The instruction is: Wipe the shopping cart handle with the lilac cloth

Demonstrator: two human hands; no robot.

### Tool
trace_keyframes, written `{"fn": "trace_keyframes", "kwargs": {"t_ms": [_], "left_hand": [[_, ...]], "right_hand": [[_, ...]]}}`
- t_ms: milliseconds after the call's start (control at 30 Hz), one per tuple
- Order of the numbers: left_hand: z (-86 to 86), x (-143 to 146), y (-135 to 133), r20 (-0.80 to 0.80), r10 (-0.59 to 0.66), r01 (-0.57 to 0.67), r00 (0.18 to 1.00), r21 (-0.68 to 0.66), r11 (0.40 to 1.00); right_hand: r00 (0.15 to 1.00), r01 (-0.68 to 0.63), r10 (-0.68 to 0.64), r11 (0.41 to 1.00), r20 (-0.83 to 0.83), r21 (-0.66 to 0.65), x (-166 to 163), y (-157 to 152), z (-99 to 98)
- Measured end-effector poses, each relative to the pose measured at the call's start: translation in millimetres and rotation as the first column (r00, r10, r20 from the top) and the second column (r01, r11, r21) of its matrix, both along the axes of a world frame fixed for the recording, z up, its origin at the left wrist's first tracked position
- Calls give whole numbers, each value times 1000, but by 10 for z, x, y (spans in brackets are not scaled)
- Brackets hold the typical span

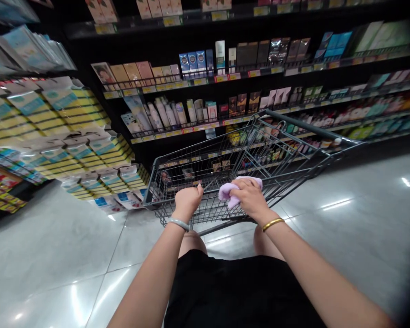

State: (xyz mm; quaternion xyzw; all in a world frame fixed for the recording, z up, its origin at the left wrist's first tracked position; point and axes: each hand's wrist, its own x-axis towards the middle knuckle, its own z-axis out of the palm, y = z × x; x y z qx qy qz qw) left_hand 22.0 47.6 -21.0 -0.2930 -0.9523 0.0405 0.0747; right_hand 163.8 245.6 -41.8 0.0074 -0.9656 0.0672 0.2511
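Note:
A dark wire shopping cart (173,159) stands sideways right in front of me, its handle toward the right. My left hand (187,201) is closed around the near top rim of the basket, thumb up. My right hand (251,197) grips a lilac cloth (227,191) that is bunched over the same rim, a little farther right. Part of the cloth is hidden under my fingers. Inside the basket I see only wire mesh, with the shelf goods showing through it.
Behind the cart, store shelves (187,84) carry boxes, bottles and tubes above price labels. Yellow hanging packs (85,102) fill a rack at the left. Grey glossy floor tiles (64,259) spread around the cart and reflect the ceiling lights.

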Motion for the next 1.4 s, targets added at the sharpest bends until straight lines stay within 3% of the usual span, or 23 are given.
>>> {"fn": "trace_keyframes", "kwargs": {"t_ms": [133, 267, 400, 600, 733, 933, 1100, 1233, 1400], "left_hand": [[36, 29, -13, 12, -18, 18, 1000, -20, 1000], [96, 57, -63, 27, -70, 72, 997, -57, 996], [108, 24, -128, 24, -69, 71, 997, -81, 994], [70, -48, -250, 29, -67, 70, 997, -85, 994], [128, -12, -209, 42, -131, 134, 990, -75, 988], [169, 80, 195, 69, -138, 139, 988, -1, 990], [149, 77, 255, 135, -108, 107, 985, 16, 994], [140, 87, 227, 162, -61, 57, 985, 29, 998], [134, 151, 238, 120, -93, 91, 988, 26, 996]], "right_hand": [[999, 47, -46, 998, 14, -52, -89, -249, 5], [999, -16, 18, 999, 49, -33, -253, -544, 38], [995, -92, 91, 996, 51, 15, -167, -348, 53], [1000, 22, -22, 1000, -3, 3, 173, 103, 8], [999, 33, -33, 998, 15, -61, 79, -114, -6], [998, -51, 52, 998, 29, -49, -182, -514, 23], [994, -108, 107, 994, 32, 32, -34, -246, 56], [1000, -16, 16, 1000, -11, 5, 194, 42, 24], [991, 113, -122, 984, -57, -139, 178, -168, -7]]}}
